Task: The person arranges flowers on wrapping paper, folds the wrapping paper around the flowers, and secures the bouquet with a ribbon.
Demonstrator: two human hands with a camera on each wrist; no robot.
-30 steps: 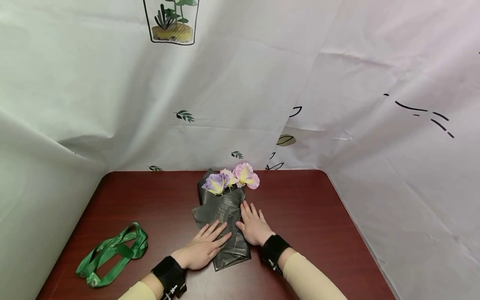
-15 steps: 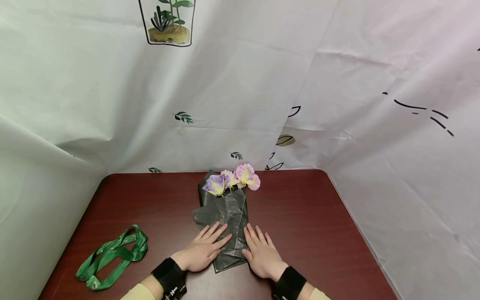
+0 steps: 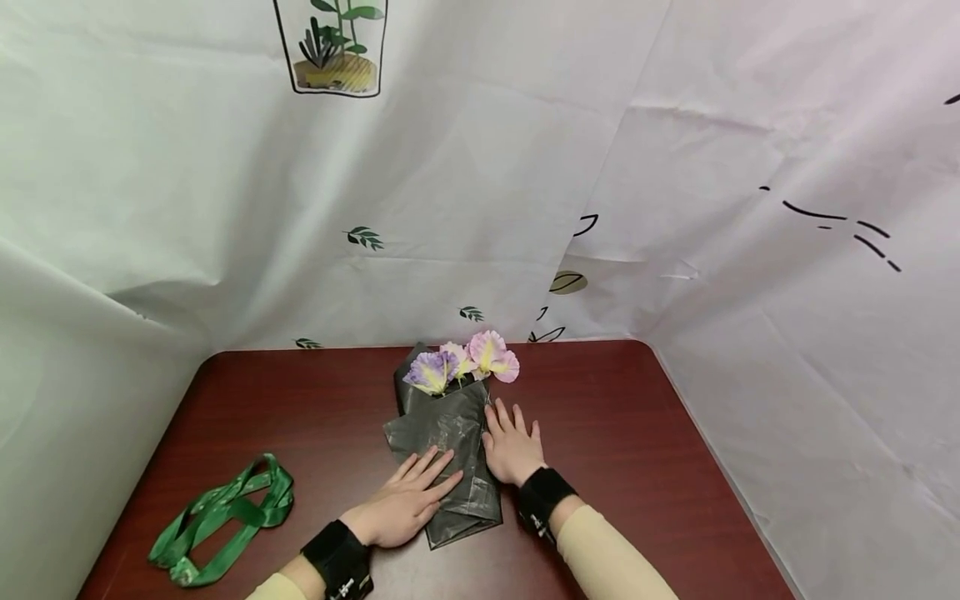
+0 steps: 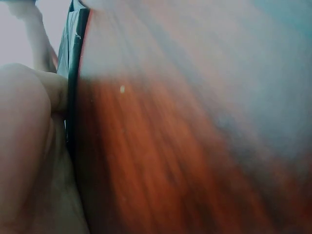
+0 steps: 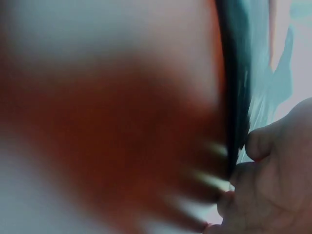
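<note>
A flat bouquet lies on the table: dark grey wrapping paper [image 3: 455, 423] folded round purple, pink and yellow flowers [image 3: 487, 354] that stick out at its far end. My left hand [image 3: 401, 504] rests on the lower left of the paper with fingers spread and straight. Along the right edge of the paper lies my right hand [image 3: 513, 446], fingers straight and pointing away, fingertips right at the fold. In the right wrist view the fingers [image 5: 263, 144] meet the dark paper edge [image 5: 236, 87]. The left wrist view shows the left hand [image 4: 29, 146] against the paper's side.
A loosely looped green ribbon [image 3: 225, 517] lies on the left of the dark red wooden table [image 3: 615, 433]. White printed cloth [image 3: 450, 167] hangs behind the table and along both sides. Each wrist wears a black strap [image 3: 546, 496].
My right hand slid down the paper's right edge towards me, then back up and away. My left hand stayed in place on the paper.
</note>
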